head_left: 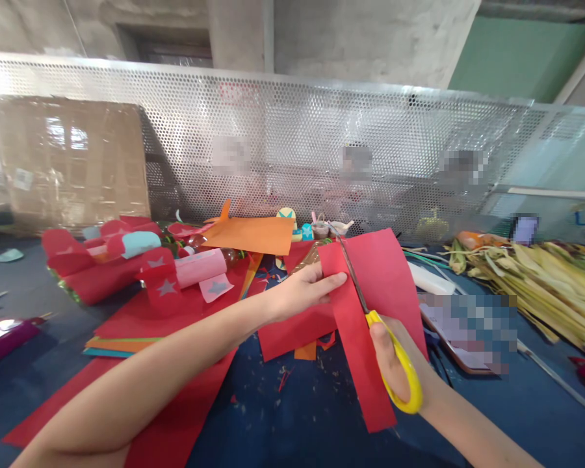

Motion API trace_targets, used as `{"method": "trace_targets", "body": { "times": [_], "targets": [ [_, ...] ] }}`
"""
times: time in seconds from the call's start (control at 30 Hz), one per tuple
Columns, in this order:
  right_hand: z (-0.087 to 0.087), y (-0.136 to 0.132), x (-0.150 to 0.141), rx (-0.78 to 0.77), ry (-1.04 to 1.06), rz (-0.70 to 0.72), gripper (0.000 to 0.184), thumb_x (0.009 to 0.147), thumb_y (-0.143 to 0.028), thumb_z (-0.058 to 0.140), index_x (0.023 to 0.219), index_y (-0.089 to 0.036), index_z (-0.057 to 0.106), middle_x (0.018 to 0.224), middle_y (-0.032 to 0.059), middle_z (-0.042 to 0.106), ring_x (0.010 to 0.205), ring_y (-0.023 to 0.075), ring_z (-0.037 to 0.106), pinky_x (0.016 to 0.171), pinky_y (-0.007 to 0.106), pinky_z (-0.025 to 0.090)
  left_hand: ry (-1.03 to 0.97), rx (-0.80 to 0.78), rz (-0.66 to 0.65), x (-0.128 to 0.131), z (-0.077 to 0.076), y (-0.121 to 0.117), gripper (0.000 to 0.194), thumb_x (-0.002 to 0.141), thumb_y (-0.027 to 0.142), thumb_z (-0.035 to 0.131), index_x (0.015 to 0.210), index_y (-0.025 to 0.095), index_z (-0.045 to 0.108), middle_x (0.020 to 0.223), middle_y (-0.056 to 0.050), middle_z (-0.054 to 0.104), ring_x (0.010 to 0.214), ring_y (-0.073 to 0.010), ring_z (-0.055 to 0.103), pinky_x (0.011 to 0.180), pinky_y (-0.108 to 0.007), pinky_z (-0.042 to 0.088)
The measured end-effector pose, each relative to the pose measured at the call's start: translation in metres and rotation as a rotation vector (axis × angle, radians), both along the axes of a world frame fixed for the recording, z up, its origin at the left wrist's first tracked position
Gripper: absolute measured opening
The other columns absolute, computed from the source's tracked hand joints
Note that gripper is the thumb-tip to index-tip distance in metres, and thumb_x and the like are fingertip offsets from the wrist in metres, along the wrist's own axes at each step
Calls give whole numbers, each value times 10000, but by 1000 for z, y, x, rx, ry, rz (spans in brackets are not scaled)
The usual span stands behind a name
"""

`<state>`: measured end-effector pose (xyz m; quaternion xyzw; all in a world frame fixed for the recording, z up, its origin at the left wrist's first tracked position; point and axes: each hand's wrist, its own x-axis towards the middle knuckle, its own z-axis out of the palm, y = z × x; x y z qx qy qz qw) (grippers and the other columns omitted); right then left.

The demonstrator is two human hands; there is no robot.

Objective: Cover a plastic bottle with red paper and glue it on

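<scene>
My right hand (400,364) is closed through the handles of yellow-handled scissors (412,393). Their blades reach up into a red sheet of paper (390,279), with a long strip (361,377) hanging to the left of the cut. Pinching that strip near its upper end is my left hand (312,286), thumb in front and the other fingers mostly hidden behind the paper. Another red sheet (297,331) lies on the dark blue table below, beside an orange scrap (305,351).
Red paper craft pieces with stars (160,279) and stacked coloured paper (121,344) lie left. Orange paper (253,234) sits behind. On the right are a phone (461,331), a white stick (431,278) and dried corn husks (531,279). A cardboard box (73,162) stands against the perforated metal panel (302,117).
</scene>
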<state>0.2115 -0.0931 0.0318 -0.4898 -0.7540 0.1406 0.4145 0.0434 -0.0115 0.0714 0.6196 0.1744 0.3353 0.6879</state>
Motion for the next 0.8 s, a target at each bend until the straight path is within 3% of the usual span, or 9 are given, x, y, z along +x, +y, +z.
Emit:
{"method": "trace_targets", "body": {
  "times": [0.17,0.37,0.6,0.8],
  "targets": [
    [6,-2,0,-61,6,95,564,956,-605,144,636,-239,432,511,-1,482,462,166,455,441,280,337,3,-4,-21,-1,1,-1,404,748,504,724,967,172,652,1017,-65,709,943,-197,667,884,-341,500],
    [10,-3,-2,-16,15,144,512,952,-611,158,626,-245,305,501,-43,366,427,122,344,424,273,246,107,20,-3,-3,9,-5,300,792,458,696,862,171,641,911,-31,710,957,-190,648,861,-315,492],
    [10,-2,-3,-28,16,134,504,957,-602,132,627,-244,262,513,-51,318,443,117,307,436,282,224,69,-24,-34,-2,0,0,427,759,495,718,1033,175,652,1115,-84,690,1055,-228,635,977,-392,451],
    [6,-2,-3,-141,41,99,551,946,-621,102,617,-245,333,503,-30,369,449,136,346,442,290,257,78,-29,-25,-2,-1,2,412,739,494,736,993,175,671,1090,-81,706,1014,-219,658,959,-373,468]
  ]
}}
